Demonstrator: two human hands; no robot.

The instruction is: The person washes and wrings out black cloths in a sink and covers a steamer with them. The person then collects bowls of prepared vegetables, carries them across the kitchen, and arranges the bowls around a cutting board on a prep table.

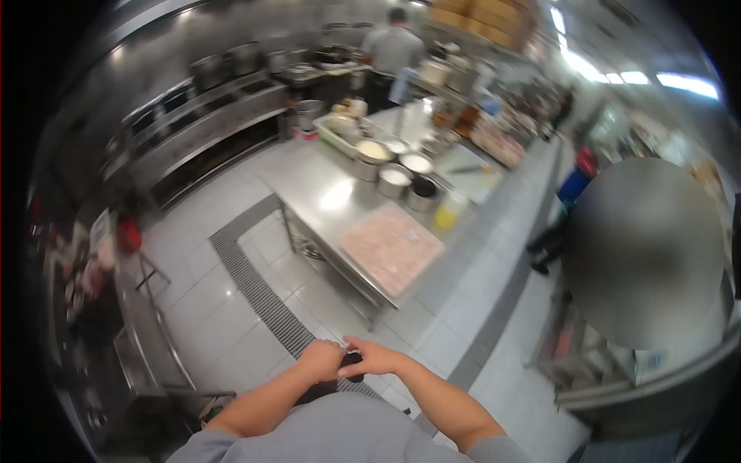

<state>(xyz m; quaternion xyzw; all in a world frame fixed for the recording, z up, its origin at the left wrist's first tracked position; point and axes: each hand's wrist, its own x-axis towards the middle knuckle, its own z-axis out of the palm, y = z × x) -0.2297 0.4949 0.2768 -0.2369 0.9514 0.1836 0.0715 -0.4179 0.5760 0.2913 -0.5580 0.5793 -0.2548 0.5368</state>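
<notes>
Both my hands are together in front of my grey shirt, low in the view. My right hand [369, 360] is closed around a small black object [352, 366]; what it is I cannot make out. My left hand [320, 360] is just beside it, its fingers curled near the same object, and whether it grips anything is hidden. Beyond my hands stands a steel table [309, 189] with a flat tray of pale pink food [391, 248] on its near corner. Metal pots [394, 180] and a yellow container [450, 210] are farther back on it.
A person [392, 51] in grey stands at the back by the stoves [208, 116]. Another person [571, 193] in blue is at the right, next to a blurred-out area. A floor drain grate [262, 297] runs across the tiles. Steel counters [150, 339] line the left.
</notes>
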